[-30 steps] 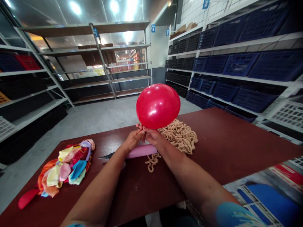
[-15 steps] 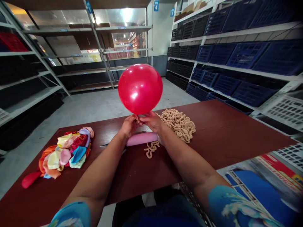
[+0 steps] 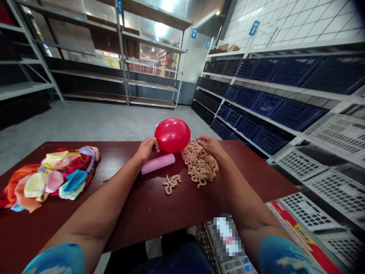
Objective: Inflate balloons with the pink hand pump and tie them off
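Observation:
My left hand [image 3: 148,148] is closed at the left side of a red inflated balloon [image 3: 172,134], fingertips pinched against its edge; the neck is hidden. My right hand [image 3: 209,145] is apart from the balloon, to its right, fingers loosely bent with nothing visible in them. Below that hand a heap of beige curly strands [image 3: 201,163] lies on the brown table [image 3: 134,213]. A pink cylinder [image 3: 158,164] rests beneath the balloon, beside my left wrist. Nearer to me, a few loose beige strands [image 3: 171,183] lie on the tabletop.
A pile of uninflated coloured balloons [image 3: 54,177] covers the table's left part. Blue crates [image 3: 265,104] and white crates [image 3: 336,188] fill shelving on the right. Metal racks [image 3: 125,57] stand behind. A pixelated patch [image 3: 228,236] shows below the table's front edge.
The balloon has come down and looks smaller. My hands, together under it before, are now apart: the right has moved off rightward, the left stays at the balloon. The camera view has shifted.

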Available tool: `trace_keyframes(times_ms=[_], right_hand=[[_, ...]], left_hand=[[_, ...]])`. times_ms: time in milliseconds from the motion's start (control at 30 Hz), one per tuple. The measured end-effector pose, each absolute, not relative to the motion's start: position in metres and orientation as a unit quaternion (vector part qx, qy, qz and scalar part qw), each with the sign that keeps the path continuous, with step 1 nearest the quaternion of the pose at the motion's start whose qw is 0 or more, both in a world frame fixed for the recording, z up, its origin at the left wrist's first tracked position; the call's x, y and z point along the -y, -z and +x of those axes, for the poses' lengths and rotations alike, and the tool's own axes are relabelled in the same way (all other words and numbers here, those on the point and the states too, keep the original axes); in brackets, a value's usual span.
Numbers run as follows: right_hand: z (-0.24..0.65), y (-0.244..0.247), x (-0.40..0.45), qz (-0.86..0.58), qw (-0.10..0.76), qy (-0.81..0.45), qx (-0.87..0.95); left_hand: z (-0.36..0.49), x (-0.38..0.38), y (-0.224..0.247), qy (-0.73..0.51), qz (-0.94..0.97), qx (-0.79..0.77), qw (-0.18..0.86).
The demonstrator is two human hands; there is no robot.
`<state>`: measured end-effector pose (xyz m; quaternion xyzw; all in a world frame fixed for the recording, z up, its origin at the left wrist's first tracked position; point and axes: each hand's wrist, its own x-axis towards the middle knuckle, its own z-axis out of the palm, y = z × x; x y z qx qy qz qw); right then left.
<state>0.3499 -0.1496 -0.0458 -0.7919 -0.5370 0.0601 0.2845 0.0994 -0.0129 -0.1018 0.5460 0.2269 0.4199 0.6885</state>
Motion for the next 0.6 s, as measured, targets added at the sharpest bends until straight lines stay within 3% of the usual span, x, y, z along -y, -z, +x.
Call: trace_keyframes(times_ms=[200,333,600], right_hand=[[0.375,0.077,0.168,-0.833,0.186,0.062,0.517],[0.365,0.088,0.168,-0.859,0.152,0.056,0.486],[0.374,0.090,0.172,-0.844,0.239,0.020,0.479]], left_hand=[[0.099,0.013,0.101,-0.436,0.532,-0.228,0.689],[0.098,0.015,0.100,-0.433,0.525,-0.224,0.698],[0.099,0.013,0.101,-0.433,0.514,-0.212,0.710]])
